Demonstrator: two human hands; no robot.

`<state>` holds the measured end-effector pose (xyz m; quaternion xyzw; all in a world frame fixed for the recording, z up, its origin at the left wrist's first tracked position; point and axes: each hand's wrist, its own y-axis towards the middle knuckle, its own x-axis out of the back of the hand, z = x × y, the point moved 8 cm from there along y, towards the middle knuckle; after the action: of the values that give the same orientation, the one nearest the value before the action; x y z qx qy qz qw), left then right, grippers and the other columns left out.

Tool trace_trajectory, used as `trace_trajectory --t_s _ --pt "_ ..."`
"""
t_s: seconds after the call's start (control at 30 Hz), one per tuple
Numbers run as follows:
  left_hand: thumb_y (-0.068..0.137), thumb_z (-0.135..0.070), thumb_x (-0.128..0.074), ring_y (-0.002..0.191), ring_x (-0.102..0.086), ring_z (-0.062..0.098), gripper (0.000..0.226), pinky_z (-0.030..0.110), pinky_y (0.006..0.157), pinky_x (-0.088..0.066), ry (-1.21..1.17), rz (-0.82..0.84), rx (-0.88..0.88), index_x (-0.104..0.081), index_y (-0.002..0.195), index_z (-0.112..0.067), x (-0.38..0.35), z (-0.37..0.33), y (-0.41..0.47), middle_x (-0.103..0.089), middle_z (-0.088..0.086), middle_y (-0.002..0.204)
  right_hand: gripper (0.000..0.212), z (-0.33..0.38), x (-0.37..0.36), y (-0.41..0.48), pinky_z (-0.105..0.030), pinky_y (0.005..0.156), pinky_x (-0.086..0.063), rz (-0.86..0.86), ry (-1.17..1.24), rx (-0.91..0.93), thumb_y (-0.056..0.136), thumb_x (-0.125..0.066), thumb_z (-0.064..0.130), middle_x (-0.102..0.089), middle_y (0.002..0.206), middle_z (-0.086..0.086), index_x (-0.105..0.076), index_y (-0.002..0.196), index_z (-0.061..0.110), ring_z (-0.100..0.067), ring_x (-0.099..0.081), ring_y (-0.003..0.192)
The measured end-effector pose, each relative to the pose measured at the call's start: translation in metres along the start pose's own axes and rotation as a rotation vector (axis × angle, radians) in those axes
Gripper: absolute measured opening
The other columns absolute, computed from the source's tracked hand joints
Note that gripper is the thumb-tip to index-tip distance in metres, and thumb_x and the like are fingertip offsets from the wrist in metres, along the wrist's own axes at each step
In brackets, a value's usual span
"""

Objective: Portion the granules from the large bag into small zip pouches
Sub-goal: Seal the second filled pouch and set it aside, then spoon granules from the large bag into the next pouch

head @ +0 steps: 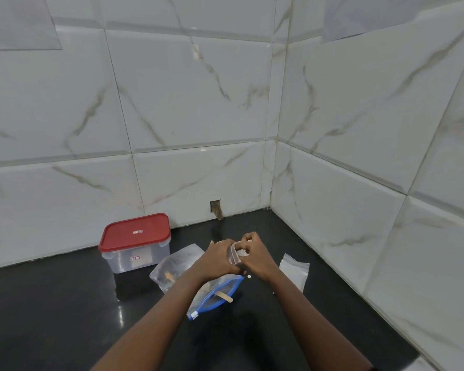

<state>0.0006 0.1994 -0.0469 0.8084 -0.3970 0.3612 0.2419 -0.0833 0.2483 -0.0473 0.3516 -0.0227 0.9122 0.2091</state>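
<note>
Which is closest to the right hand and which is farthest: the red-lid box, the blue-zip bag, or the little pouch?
1. Little pouch: pinched in the right hand itself.
2. Blue-zip bag: lying just below it, nearer the person.
3. Red-lid box: far off on the left.

- The only view comes from a wide-angle camera worn on the person's head, above and behind the arms.
- It faces forward and somewhat down into a corner of white marble-veined wall tiles [198, 103]; a clear plastic box with a red lid [135, 243] sits left of centre, low in the frame.
- The glossy black countertop [51, 317] under the box fills the bottom third.
- Both forearms enter from the bottom edge, right of the box. The left hand [220, 259] and right hand [256, 254] meet close to the lens, pinching a small clear zip pouch [236, 255].
- Tile joints bow toward the frame edges.
</note>
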Motion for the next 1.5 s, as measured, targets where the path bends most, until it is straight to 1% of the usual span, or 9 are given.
trace_trajectory --t_s 0.3,0.53,0.73,0.9,1.1,1.27,1.33,1.43,1.5 --pt "0.073 -0.039 -0.075 0.105 -0.051 0.011 0.059 0.037 0.102 -0.041 0.016 -0.137 0.144 -0.046 0.121 -0.023 0.008 0.037 -0.004 -0.057 -0.001 0.119 0.018 -0.024 0.005 -0.009 -0.011 0.069 -0.043 -0.187 0.027 -0.188 0.088 -0.055 0.001 -0.059 0.097 -0.005 -0.070 0.083 0.011 -0.008 -0.056 0.082" --pt "0.065 -0.048 -0.076 0.131 -0.035 0.022 0.087 0.052 0.115 -0.004 0.500 0.089 0.203 -0.031 0.135 -0.024 -0.018 0.051 -0.023 -0.040 0.000 0.137 0.029 -0.050 -0.080 -0.034 -0.030 0.087 -0.052 0.210 -0.176 -0.295 0.081 -0.063 0.032 -0.069 0.104 -0.006 -0.070 0.103 0.015 -0.015 -0.063 0.090" --pt "0.072 -0.021 -0.068 0.118 -0.047 0.020 0.057 0.050 0.110 -0.026 0.218 -0.154 0.225 -0.044 0.123 -0.026 0.013 0.061 -0.034 -0.051 -0.005 0.121 0.037 -0.043 -0.100 -0.035 -0.031 0.093 -0.047 0.037 -0.316 -0.235 0.088 -0.055 0.015 -0.056 0.124 -0.009 -0.057 0.124 0.006 -0.024 -0.057 0.112" --pt "0.071 -0.010 -0.071 0.102 -0.053 0.014 0.051 0.029 0.091 -0.043 -0.090 -0.373 0.185 -0.051 0.118 -0.017 0.064 0.066 -0.047 -0.055 -0.003 0.112 0.039 0.036 -0.095 -0.023 -0.020 0.045 -0.048 -0.038 -0.611 0.107 0.031 -0.090 0.016 -0.066 0.061 -0.003 -0.075 0.067 0.010 -0.015 -0.062 0.053" --pt "0.071 -0.019 -0.077 0.096 -0.056 0.015 0.048 0.022 0.079 -0.039 -0.167 -0.495 0.252 -0.055 0.114 -0.021 0.098 0.080 -0.072 -0.061 -0.003 0.104 0.030 0.086 -0.117 -0.006 -0.040 0.093 -0.046 0.236 -0.572 0.179 0.092 -0.045 0.000 -0.060 0.121 -0.021 -0.056 0.120 -0.003 -0.034 -0.058 0.114" --pt "0.060 -0.027 -0.068 0.095 -0.058 0.015 0.052 0.028 0.082 -0.045 -0.141 -0.465 0.305 -0.054 0.110 -0.023 0.105 0.088 -0.085 -0.062 -0.005 0.101 0.011 0.094 -0.130 0.005 -0.028 0.067 -0.047 0.295 -0.510 0.084 0.090 -0.052 0.007 -0.063 0.084 -0.014 -0.060 0.084 0.001 -0.025 -0.061 0.077" --pt "0.062 -0.018 -0.067 0.096 -0.057 0.018 0.050 0.037 0.085 -0.047 -0.070 -0.374 0.330 -0.050 0.109 -0.025 0.103 0.092 -0.085 -0.058 -0.006 0.102 0.036 0.090 -0.127 0.016 -0.022 0.047 -0.029 0.285 -0.485 -0.010 0.086 -0.056 0.011 -0.040 0.057 -0.002 -0.038 0.055 0.012 -0.014 -0.038 0.050" --pt "0.063 -0.005 -0.055 0.098 -0.051 0.020 0.047 0.041 0.087 -0.043 -0.031 -0.365 0.347 -0.049 0.107 -0.020 0.108 0.089 -0.084 -0.051 -0.005 0.102 0.044 0.089 -0.110 0.021 -0.022 0.049 -0.028 0.158 -0.458 -0.010 0.086 -0.057 0.008 -0.031 0.056 0.002 -0.028 0.054 0.015 -0.012 -0.041 0.062" --pt "0.067 0.001 -0.053 0.095 -0.051 0.020 0.040 0.034 0.079 -0.041 -0.073 -0.447 0.316 -0.052 0.105 -0.013 0.114 0.081 -0.081 -0.054 -0.001 0.101 0.025 0.087 -0.094 0.014 -0.026 0.064 -0.038 0.068 -0.424 -0.024 0.090 -0.053 0.004 -0.051 0.068 -0.005 -0.048 0.066 0.007 -0.015 -0.049 0.079"
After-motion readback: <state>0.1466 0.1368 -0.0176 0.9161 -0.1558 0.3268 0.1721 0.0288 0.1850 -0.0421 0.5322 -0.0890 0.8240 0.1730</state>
